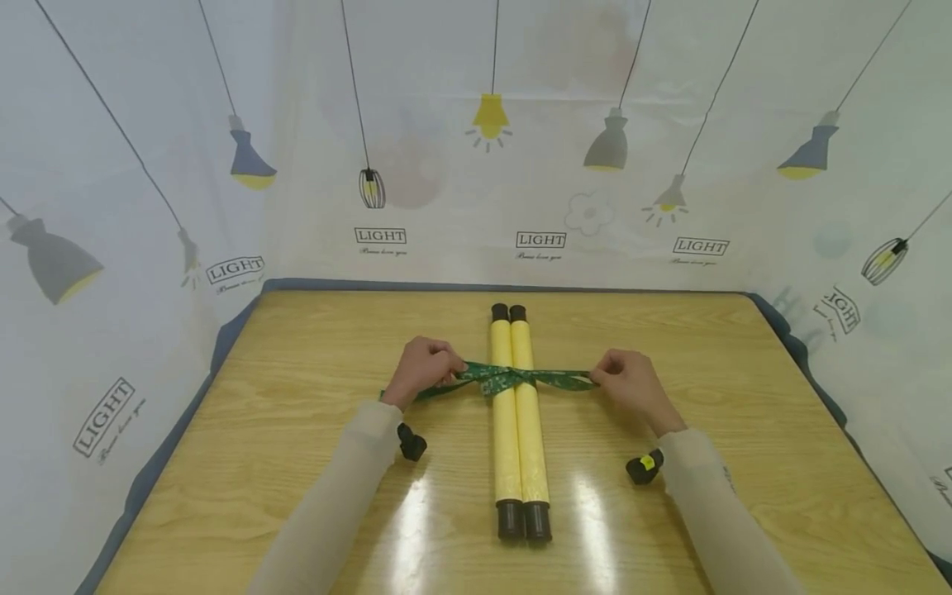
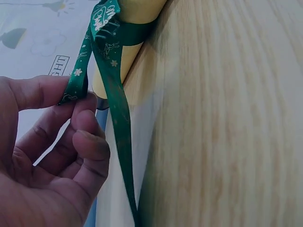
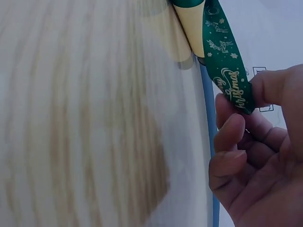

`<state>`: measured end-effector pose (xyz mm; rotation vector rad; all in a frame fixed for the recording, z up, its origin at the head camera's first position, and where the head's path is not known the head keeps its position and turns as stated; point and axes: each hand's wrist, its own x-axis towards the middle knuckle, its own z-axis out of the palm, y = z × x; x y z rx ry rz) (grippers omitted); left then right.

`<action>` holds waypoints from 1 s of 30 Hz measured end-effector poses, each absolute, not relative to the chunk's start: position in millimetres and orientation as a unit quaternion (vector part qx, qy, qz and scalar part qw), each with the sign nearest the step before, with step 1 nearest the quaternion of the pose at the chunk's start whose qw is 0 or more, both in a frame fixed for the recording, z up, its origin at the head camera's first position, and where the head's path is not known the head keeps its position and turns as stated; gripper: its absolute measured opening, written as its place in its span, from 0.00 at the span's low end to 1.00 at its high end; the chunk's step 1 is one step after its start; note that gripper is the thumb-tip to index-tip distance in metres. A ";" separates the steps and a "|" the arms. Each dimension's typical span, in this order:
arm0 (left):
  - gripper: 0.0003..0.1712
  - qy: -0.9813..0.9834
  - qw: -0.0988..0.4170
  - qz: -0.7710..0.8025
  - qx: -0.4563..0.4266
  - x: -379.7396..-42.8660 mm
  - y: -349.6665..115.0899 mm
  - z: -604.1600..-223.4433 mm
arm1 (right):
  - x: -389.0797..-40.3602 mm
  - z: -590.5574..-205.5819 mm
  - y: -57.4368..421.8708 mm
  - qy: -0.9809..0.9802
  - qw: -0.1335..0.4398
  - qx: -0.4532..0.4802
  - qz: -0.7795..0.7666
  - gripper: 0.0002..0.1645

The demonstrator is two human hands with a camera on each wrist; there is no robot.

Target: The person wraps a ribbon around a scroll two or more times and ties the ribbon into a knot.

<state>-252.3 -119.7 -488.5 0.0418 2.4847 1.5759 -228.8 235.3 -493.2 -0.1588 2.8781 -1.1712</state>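
Observation:
Two yellow tubes with dark brown end caps lie side by side on the table, pointing away from me. A green ribbon with pale printed lettering, deer and snowflakes wraps their upper half and crosses in a knot on top. My left hand pinches a looped piece of the ribbon between thumb and forefinger, left of the tubes. In the left wrist view a loose ribbon tail hangs past that hand. To the right of the tubes, my right hand pinches another ribbon loop between thumb and forefinger.
The wooden table has a blue-grey fabric edge along its back and sides. Behind it hangs a white curtain printed with lamps and the word LIGHT. Each wrist carries a small black camera.

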 end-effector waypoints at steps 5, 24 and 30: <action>0.09 0.828 0.104 0.552 -0.006 -250.9 -119.1 -490.7 | -229.0 -498.2 243.3 0.932 0.013 -0.049 -0.359 0.09; 0.08 0.831 0.083 0.550 -0.003 -248.1 -122.9 -489.5 | -237.1 -497.1 263.4 0.933 0.031 -0.050 -0.354 0.12; 0.10 0.830 0.086 0.550 0.022 -257.8 -118.9 -485.8 | -248.5 -484.7 253.6 0.890 0.061 -0.022 -0.452 0.22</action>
